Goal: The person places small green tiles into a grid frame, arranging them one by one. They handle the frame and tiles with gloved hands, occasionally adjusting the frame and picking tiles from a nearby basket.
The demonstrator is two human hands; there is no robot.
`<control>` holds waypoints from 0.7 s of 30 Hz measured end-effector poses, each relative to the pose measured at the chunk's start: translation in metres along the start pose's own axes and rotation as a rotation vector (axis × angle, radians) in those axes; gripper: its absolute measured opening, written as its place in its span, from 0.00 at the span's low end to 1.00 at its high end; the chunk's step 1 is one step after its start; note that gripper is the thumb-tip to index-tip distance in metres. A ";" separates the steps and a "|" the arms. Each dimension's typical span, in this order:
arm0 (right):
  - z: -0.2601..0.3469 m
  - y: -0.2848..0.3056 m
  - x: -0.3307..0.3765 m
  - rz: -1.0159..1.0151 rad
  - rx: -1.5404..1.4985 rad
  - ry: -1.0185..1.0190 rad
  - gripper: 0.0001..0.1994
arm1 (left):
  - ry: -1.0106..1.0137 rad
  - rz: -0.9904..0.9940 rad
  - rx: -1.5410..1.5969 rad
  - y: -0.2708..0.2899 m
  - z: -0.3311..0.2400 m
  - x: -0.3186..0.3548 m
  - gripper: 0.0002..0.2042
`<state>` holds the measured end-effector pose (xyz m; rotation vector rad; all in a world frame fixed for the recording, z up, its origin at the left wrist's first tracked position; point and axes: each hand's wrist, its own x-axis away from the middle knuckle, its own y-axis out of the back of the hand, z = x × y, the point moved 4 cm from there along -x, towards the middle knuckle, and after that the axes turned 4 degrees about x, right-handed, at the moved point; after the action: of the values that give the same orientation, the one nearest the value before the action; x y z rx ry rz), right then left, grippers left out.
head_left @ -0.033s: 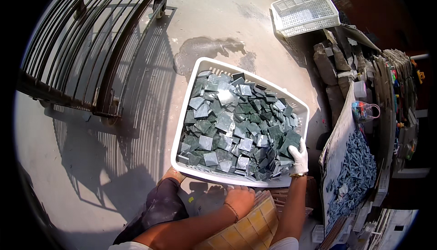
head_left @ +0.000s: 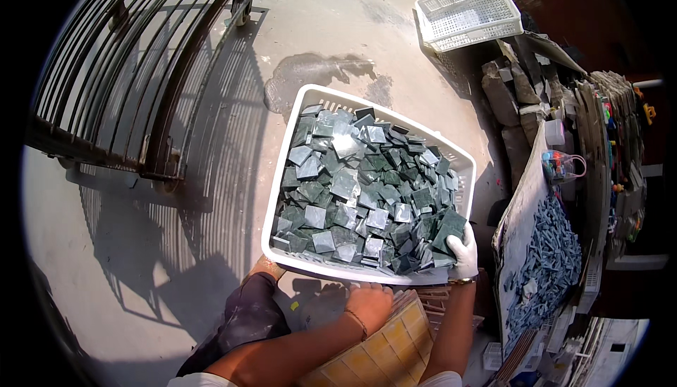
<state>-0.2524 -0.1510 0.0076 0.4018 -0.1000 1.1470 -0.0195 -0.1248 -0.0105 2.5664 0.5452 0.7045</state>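
Observation:
A white plastic basket (head_left: 288, 154) in front of me is heaped with square, dark green and grey stone tiles (head_left: 344, 184). At its near right corner my right hand (head_left: 463, 254), in a white glove, is closed on a dark green stone tile (head_left: 450, 229). The thumb lies along the tile, and the other fingertips are partly hidden. My left hand (head_left: 370, 304) is bare and curled just below the basket's near rim, beside a yellow gridded panel (head_left: 381, 348). What its fingers hold, if anything, is hidden.
A dark metal barred rack (head_left: 151, 77) on castors stands at the left. Another white basket (head_left: 469, 17) is farther off at the right. Thin stone strips (head_left: 543, 267) are piled beside upright stacked sheets (head_left: 599, 175). A small bag (head_left: 560, 166) sits above the pile.
The whole view has shifted slightly, so the basket and surroundings appear a little higher and further left. My right hand stays at the tile; the left hand stays by the rim.

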 end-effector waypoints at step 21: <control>0.003 0.000 0.095 -0.184 1.050 0.141 0.32 | -0.091 -0.009 -0.147 -0.026 -0.007 0.003 0.10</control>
<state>-0.2123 -0.0704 0.0369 1.2219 0.6802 0.9661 -0.0284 -0.0994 -0.0166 2.4437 0.4571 0.5986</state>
